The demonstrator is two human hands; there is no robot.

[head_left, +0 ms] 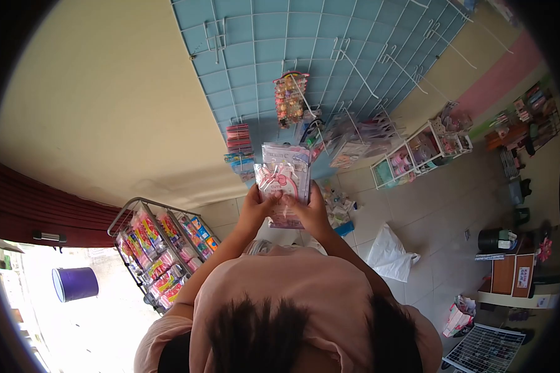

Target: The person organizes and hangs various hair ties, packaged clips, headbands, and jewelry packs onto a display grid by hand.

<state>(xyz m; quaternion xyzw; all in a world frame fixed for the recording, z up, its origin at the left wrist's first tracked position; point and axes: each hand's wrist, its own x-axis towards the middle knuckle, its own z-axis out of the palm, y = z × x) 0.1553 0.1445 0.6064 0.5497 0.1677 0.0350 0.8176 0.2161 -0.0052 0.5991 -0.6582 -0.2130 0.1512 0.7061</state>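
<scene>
A stack of clear-wrapped packets (284,177) is held upright before my chest, the front one white and pink with a bow and the word "CUTE". My left hand (259,204) grips its left side, and my right hand (308,205) grips its right side. Both thumbs press on the front packet, while the other fingers are hidden behind the stack. Beyond the packets is a white wire grid (255,68) on a blue wall, with hooks. A card of small beaded items (290,99) hangs there, and pink and blue packs (238,140) hang to its left.
A wire rack of colourful packs (158,255) stands at the left, near a purple bucket (74,284). To the right are a white shelf (420,152) and, on the tiled floor, a white plastic bag (390,253). Small goods lie near a blue container (343,229).
</scene>
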